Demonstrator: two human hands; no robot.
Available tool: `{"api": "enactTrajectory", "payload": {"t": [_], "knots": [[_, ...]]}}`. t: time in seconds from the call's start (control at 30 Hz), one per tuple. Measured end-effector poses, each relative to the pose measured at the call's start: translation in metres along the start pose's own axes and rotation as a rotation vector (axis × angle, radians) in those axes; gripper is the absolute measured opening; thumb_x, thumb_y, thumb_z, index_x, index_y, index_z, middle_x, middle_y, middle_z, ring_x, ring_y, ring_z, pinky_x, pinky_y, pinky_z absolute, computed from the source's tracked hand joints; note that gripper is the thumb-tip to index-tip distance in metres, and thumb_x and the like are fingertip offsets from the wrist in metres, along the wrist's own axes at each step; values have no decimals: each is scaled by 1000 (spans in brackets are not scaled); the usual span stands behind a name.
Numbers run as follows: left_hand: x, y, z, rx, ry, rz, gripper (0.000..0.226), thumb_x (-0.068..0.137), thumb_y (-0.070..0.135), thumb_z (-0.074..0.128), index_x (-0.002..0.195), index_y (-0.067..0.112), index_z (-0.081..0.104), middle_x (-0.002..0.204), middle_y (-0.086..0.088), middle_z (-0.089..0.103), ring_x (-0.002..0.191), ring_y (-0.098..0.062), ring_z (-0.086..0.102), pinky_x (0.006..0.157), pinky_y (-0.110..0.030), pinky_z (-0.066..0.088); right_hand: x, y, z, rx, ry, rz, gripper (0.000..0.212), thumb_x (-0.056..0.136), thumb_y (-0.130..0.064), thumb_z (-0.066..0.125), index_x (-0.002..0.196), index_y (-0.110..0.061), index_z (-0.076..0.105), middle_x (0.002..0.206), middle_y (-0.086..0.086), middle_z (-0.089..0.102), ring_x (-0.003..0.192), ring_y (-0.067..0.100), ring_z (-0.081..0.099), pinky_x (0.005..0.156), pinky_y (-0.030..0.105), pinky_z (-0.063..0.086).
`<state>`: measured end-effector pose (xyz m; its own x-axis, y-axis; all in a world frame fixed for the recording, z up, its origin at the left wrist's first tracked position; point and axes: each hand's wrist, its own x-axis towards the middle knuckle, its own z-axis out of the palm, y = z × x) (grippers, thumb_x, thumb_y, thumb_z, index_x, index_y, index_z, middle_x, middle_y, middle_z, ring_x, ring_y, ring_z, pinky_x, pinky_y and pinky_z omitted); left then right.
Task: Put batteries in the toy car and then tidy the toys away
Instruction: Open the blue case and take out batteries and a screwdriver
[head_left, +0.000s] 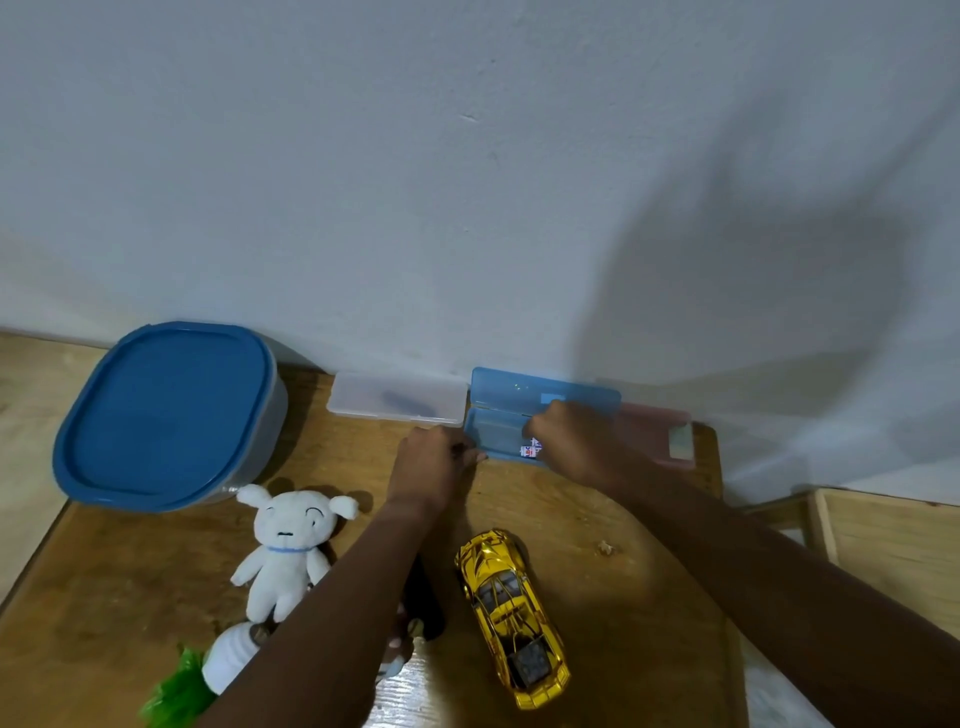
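Observation:
A shiny gold toy car (511, 616) lies on the wooden table (623, 597) in front of me. At the back against the wall stands a blue plastic case (519, 410) with its lid up. My left hand (434, 465) has its curled fingers on the case's left front corner. My right hand (574, 441) reaches into the case, fingers curled over a white-labelled battery (530, 449); the grip itself is hidden. A white plush dog (288, 545) lies left of my left arm.
A large container with a blue lid (166, 415) sits at the back left. A clear flat case (397, 400) lies beside the blue one, a pink case (657, 434) to its right. A white and green toy (208, 670) and a dark object (423, 603) lie under my left arm.

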<state>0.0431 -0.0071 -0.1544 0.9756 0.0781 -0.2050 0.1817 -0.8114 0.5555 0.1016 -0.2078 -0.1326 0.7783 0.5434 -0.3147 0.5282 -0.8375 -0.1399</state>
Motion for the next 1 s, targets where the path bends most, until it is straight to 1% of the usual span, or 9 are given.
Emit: {"api": "enactTrajectory", "payload": {"t": [0.07,0.13,0.27,0.47,0.57,0.63,0.8,0.93,1.0], "knots": [[0,-1,1,-8,6,-10,24,86,40,76,103,25,80,98,-2,79,93,-16,70,86,-36,58,4,6,2,68,-8,36,26,85,-14,67,111,-17,72,108,10,69,103,30,65,77,34,52],[0,-2,3,-18,7,-9,23,86,39,76,104,24,79,101,-3,78,96,-17,70,87,-38,58,7,10,3,115,-26,42,31,83,-18,72,114,-21,73,112,8,69,106,29,65,85,35,53],[0,-1,3,-13,14,-15,23,87,38,75,105,24,78,102,-2,78,98,-19,69,89,-38,57,9,9,5,87,-27,15,25,80,-8,66,101,-17,74,104,10,70,99,31,67,80,36,56],[0,1,4,-20,44,-30,23,86,37,77,104,22,79,101,-3,78,96,-18,69,87,-33,55,-9,17,-2,410,185,87,21,81,-25,73,102,-23,78,104,-2,76,97,18,68,84,33,53],[2,3,3,-17,54,-20,20,86,36,78,100,22,80,98,-2,78,93,-19,70,83,-30,52,-27,15,0,529,52,31,19,78,-24,73,95,-23,80,97,-6,77,87,10,70,79,28,54],[3,5,2,-21,54,-20,19,87,35,76,102,23,80,100,-2,78,94,-18,69,84,-31,53,-37,10,14,439,-13,37,20,80,-18,72,98,-24,78,101,-5,75,92,13,69,81,32,55],[0,9,3,-20,53,-34,22,88,34,75,106,21,79,105,-2,77,98,-16,68,86,-29,52,-42,-1,36,199,148,31,26,89,-9,64,111,-21,73,102,5,71,97,23,66,78,35,54],[-1,10,3,-17,49,-42,23,89,35,74,106,21,78,105,-2,77,98,-15,67,85,-26,50,-44,2,44,162,204,-23,28,90,-7,61,115,-16,69,106,5,70,101,23,63,81,37,52],[0,11,3,-10,50,-47,22,89,36,74,105,22,79,105,-1,77,98,-14,67,85,-26,50,-48,3,50,180,270,-41,30,85,-7,70,114,-14,71,105,7,72,97,25,65,78,36,53]]}}
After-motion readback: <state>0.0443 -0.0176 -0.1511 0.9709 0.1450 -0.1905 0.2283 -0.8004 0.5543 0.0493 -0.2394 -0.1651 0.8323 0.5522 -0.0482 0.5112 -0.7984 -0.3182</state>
